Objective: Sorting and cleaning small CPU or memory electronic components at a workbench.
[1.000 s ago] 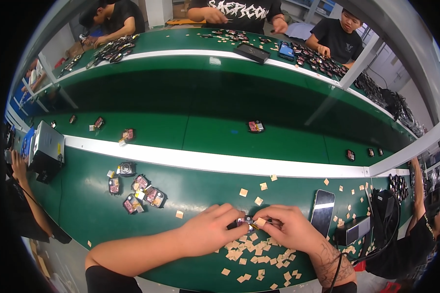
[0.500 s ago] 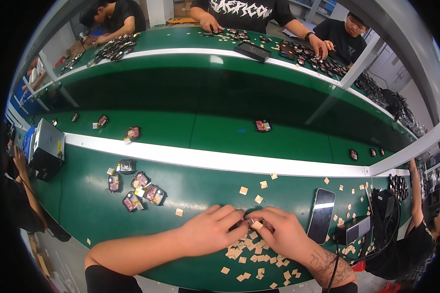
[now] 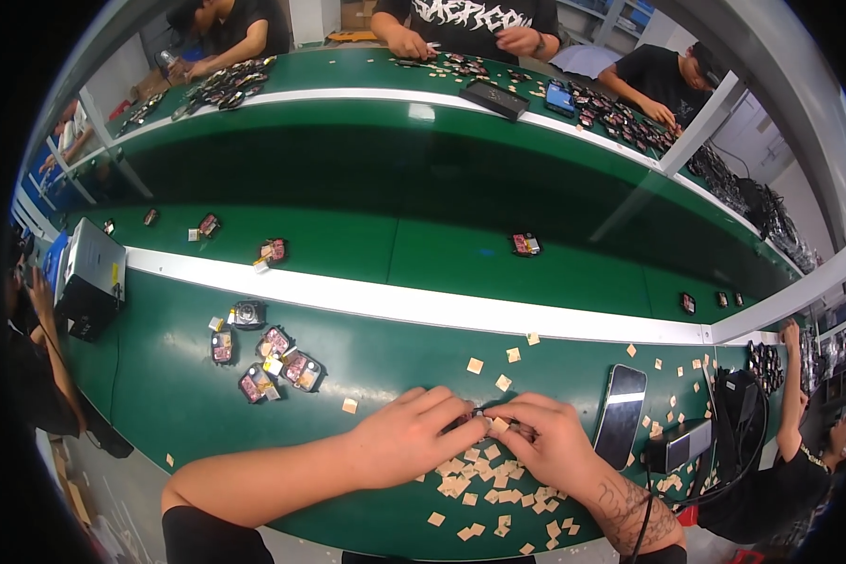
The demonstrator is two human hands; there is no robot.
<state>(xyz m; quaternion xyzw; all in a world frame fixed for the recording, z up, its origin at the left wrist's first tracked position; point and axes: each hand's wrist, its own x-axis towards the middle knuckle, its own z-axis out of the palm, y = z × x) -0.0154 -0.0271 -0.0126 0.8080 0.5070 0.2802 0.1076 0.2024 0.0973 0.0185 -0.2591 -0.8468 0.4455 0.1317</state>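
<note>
My left hand [image 3: 418, 430] curls its fingers round a small dark electronic module, mostly hidden between both hands. From the right, my right hand [image 3: 547, 434] meets it with thumb and forefinger pinched. A tan square pad [image 3: 500, 426] shows at those fingertips, against the module's side; whether it is stuck on cannot be told. Below the hands lies a loose heap of similar tan pads [image 3: 503, 495] on the green table [image 3: 188, 423]. Left of my hands, several black-framed modules [image 3: 303, 370] with pinkish boards sit in a cluster.
A phone [image 3: 620, 414] lies right of my hand, beside a dark box-shaped device [image 3: 681, 446] with cables. Beyond a white rail [image 3: 395, 299] runs a green belt [image 3: 442, 268] carrying spaced modules. A grey metal box [image 3: 92, 273] stands far left. Co-workers sit opposite and at both sides.
My hands stay together, with slight finger movement around the module and pad. The belt's modules have shifted right. Opposite, a co-worker's arm has drawn back from the pile, where a blue object now shows.
</note>
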